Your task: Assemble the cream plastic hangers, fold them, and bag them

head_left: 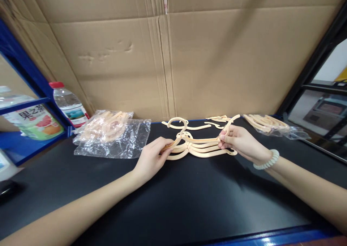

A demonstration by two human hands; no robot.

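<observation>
Black tabletop (189,202): bare in front, work kept toward the back edge.

Left hand (151,158): fingers pinched on the left ends of a stack of cream plastic hangers (199,146), steadying that side.

Right hand (240,140): closed on the stack's right ends, bead bracelet (267,160) at the wrist. Gripped at both ends, the stack lies flat on the table with hooks aligned.

Loose hangers (180,125): just behind the stack, unbundled.

Clear bag of hangers (111,132): left, within reach; another bag of hangers (271,125) right.

Water bottle (69,104) and juice bottle (32,121): far left, by the blue shelf (24,105), out of the way.

Cardboard wall (173,58): backing the bench.
</observation>
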